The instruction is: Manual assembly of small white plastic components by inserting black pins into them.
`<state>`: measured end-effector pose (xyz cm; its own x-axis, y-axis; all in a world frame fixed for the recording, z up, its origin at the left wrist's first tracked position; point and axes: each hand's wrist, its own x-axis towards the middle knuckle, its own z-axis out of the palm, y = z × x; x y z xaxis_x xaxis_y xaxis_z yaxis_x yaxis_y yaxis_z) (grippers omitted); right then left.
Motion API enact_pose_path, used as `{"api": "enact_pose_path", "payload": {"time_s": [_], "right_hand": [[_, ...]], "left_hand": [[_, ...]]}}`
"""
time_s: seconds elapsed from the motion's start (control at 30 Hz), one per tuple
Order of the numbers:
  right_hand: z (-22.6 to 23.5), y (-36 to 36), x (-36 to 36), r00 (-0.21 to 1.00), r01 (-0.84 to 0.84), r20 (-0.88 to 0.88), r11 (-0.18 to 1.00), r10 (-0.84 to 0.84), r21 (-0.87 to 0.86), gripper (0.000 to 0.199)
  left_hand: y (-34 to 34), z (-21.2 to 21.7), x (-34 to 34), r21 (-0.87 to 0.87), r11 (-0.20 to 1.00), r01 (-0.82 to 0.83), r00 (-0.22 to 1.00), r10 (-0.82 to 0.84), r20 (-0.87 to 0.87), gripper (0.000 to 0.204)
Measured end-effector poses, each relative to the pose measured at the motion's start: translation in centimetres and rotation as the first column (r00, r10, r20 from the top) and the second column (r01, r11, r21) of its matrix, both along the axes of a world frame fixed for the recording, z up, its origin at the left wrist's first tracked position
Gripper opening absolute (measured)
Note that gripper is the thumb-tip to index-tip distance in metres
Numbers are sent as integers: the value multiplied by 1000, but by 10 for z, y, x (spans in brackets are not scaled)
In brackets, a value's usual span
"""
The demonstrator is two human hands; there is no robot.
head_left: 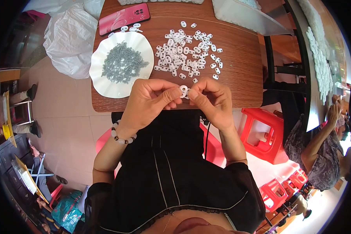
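Between my hands, just over the table's near edge, is a small white plastic piece with holes [183,90]. My left hand [154,97], with a beaded bracelet [123,138] at its wrist, pinches it from the left. Thumb and forefinger of my right hand [212,99] close on its right side. Farther out lies a loose spread of similar white two-holed pieces [179,58]. Left of them stands a white scalloped plate [99,74] with a heap of small grey springs or pins [124,62]; their exact kind is too small to tell.
A pink phone [124,18] and a few white pieces [124,28] lie beyond the plate. At the far right stands a translucent bin [245,17]. White plastic bags [72,43] hang left of the table. Red stools [263,136] stand at right; another person's arm [319,134] works at a neighbouring table.
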<state>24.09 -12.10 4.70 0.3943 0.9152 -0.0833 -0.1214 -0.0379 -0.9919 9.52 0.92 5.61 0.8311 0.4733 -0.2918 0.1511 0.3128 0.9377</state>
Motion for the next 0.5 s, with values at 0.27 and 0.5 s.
{"api": "enact_pose_path", "payload": {"time_s": [0.27,0.5], "right_hand": [[0,4,-6,996,58,-65,998,-57,10,9],[-4,4,-7,996,67,-54,997,-65,29,8]], "left_hand": [[-9,0,1,-24,999,-38,994,40,99,24],[-11,-9,0,-133,987,-90,985,108,135,26]]}}
